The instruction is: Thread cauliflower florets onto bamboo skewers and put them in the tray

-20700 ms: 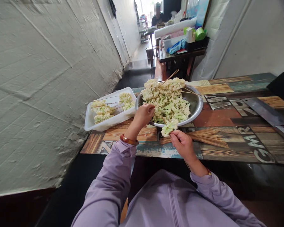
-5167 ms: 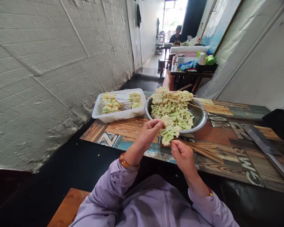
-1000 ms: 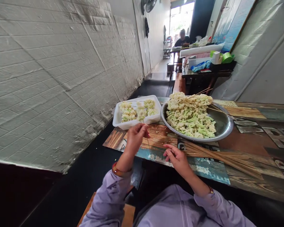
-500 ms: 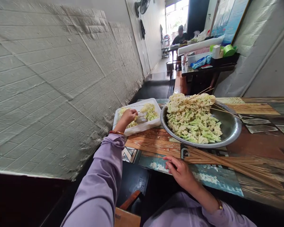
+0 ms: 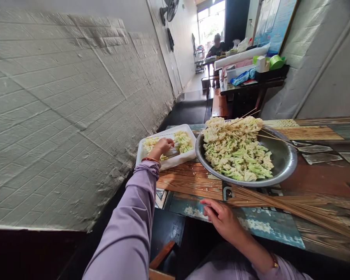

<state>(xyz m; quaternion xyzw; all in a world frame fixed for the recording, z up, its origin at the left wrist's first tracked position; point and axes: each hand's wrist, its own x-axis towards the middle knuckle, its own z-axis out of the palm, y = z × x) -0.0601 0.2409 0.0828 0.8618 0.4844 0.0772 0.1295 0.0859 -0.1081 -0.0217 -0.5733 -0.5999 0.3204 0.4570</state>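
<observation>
My left hand [image 5: 165, 145] reaches over the white tray [image 5: 175, 163], its fingers pinched together on the thin stick of a cauliflower skewer. Pale cauliflower pieces on skewers [image 5: 183, 141] lie at both ends of the tray, the sticks between them partly hidden by my hand. My right hand [image 5: 221, 217] hovers at the table's near edge, fingers loosely apart and holding nothing. Beyond it stands a wide metal basin [image 5: 282, 163] with loose cauliflower florets [image 5: 236, 157] and several threaded skewers resting on top. A bundle of bare bamboo skewers [image 5: 291, 206] lies in front of the basin.
A textured white wall [image 5: 61, 97] runs close along the left. Behind the basin, a dark table [image 5: 242, 88] carries a blue packet, green tape and a white roll. Another person [image 5: 217, 47] sits far back. Small crumbs dot the wooden tabletop [image 5: 189, 182].
My left hand has shifted slightly right over the tray, still pinched. My right hand keeps its pose. The whole view has tilted and moved a little.
</observation>
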